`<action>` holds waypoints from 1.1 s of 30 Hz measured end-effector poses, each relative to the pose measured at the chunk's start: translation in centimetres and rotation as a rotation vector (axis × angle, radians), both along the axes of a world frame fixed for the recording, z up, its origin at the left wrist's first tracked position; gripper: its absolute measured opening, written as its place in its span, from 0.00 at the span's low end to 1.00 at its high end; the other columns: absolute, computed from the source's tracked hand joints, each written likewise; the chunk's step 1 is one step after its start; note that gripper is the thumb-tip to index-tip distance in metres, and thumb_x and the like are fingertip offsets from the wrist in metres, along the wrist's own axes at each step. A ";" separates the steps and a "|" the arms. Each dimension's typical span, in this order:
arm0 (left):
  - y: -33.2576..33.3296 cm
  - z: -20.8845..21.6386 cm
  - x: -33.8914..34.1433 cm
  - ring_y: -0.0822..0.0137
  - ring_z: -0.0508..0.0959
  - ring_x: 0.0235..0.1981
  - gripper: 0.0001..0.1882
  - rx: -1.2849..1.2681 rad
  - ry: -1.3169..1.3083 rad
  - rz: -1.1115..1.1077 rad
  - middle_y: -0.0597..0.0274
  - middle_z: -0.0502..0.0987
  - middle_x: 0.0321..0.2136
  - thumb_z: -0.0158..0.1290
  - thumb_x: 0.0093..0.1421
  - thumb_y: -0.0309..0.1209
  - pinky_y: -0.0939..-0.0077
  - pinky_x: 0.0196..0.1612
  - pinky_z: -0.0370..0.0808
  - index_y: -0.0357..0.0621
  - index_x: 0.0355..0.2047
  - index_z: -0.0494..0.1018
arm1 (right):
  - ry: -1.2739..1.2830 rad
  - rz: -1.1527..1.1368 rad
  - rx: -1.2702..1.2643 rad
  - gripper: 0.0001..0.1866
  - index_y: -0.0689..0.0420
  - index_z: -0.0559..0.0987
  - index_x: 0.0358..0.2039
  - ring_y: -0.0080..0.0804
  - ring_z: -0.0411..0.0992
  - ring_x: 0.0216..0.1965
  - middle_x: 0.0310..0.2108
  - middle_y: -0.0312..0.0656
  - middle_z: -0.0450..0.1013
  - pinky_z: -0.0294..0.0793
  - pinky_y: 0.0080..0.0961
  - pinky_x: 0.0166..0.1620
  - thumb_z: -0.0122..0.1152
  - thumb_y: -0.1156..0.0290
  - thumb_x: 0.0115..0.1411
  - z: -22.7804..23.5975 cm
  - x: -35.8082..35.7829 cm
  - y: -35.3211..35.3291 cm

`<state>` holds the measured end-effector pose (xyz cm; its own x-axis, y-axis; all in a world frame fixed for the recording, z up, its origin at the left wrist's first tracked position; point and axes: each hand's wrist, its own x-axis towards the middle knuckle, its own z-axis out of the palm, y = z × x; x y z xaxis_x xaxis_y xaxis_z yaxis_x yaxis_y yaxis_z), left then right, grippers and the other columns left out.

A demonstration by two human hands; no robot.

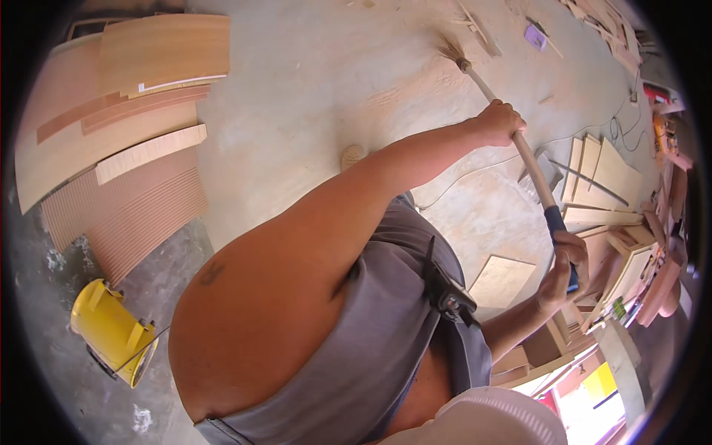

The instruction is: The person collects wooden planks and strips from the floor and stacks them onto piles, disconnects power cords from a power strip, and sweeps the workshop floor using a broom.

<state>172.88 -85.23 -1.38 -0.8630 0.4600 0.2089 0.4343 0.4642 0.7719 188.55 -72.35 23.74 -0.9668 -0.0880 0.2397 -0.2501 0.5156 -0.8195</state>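
A long-handled broom (531, 165) slants across the right side of the view. Its straw bristles (449, 49) are at the far end, on or just above the dusty floor, slightly blurred. My left hand (501, 123), arm stretched across my body, is wrapped round the pale wooden handle below the bristles. Nearer to me, my right hand (567, 268) is closed round the dark blue grip at the handle's other end. Sawdust (404, 93) lies on the floor near the bristles.
Wood sheets and ribbed panels (148, 215) are stacked at left, above a yellow drum-shaped blower (111, 326). Wood offcuts (601, 174) and boards crowd the right side. A thin cable (475, 174) crosses the floor. A purple object (535, 37) lies at the far right.
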 end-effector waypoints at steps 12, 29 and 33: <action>-20.3 -1.8 20.5 0.49 0.74 0.32 0.13 -0.327 -0.374 0.189 0.52 0.75 0.26 0.56 0.37 0.27 0.56 0.40 0.69 0.44 0.28 0.74 | -0.500 0.317 -0.576 0.10 0.64 0.75 0.23 0.36 0.72 0.31 0.25 0.49 0.73 0.69 0.29 0.38 0.56 0.69 0.48 -8.3 -0.3 -4.0; 15.1 -5.9 2.2 0.54 0.76 0.34 0.09 -0.073 -0.161 0.142 0.60 0.77 0.27 0.53 0.42 0.26 0.59 0.40 0.72 0.52 0.27 0.77 | -0.173 0.274 -0.028 0.05 0.69 0.74 0.23 0.34 0.71 0.29 0.25 0.52 0.73 0.68 0.25 0.35 0.51 0.80 0.49 -1.6 -4.2 16.0; 18.3 -0.2 -0.3 0.54 0.75 0.32 0.09 -0.025 0.003 0.151 0.60 0.77 0.26 0.53 0.42 0.24 0.60 0.41 0.70 0.52 0.26 0.76 | 0.032 0.168 -0.028 0.09 0.68 0.72 0.20 0.36 0.69 0.24 0.23 0.55 0.72 0.67 0.25 0.31 0.52 0.73 0.48 0.4 -4.1 21.6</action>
<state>172.58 -66.88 -1.56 -0.9222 0.3298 0.2017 0.3601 0.5432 0.7584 184.49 -50.72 24.13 -0.9308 -0.2408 0.2751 -0.3574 0.4410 -0.8233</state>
